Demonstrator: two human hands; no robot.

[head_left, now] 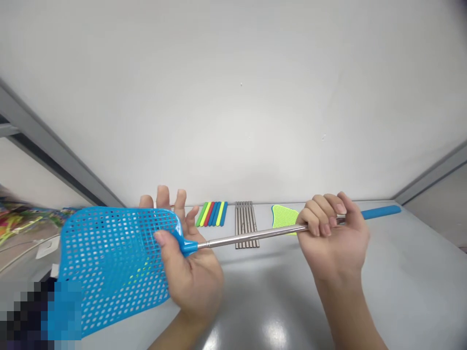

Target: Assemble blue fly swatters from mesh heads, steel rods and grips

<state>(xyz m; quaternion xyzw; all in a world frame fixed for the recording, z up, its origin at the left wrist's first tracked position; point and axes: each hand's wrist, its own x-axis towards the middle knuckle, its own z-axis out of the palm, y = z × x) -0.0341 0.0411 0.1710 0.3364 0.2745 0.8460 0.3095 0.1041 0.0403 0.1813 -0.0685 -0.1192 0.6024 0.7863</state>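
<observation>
A blue fly swatter (120,262) with a mesh head, a shiny metal rod and a blue handle stretches across the view, raised over the table. My left hand (199,277) holds it where the head meets the rod; the thumb lies over the front of the mesh and the other fingers extend behind it. Farther along, my right hand (335,233) is wrapped around the rod close to the handle, whose blue end sticks out to the right. Behind the rod lie several metal rods (247,218) side by side.
A row of coloured handles (211,214) in green, yellow, red and blue lies near the back wall (237,121). A yellow-green mesh swatter head (284,216) is partly hidden behind my right hand. Colourful clutter (22,218) is at the far left, past the grey frame (54,141).
</observation>
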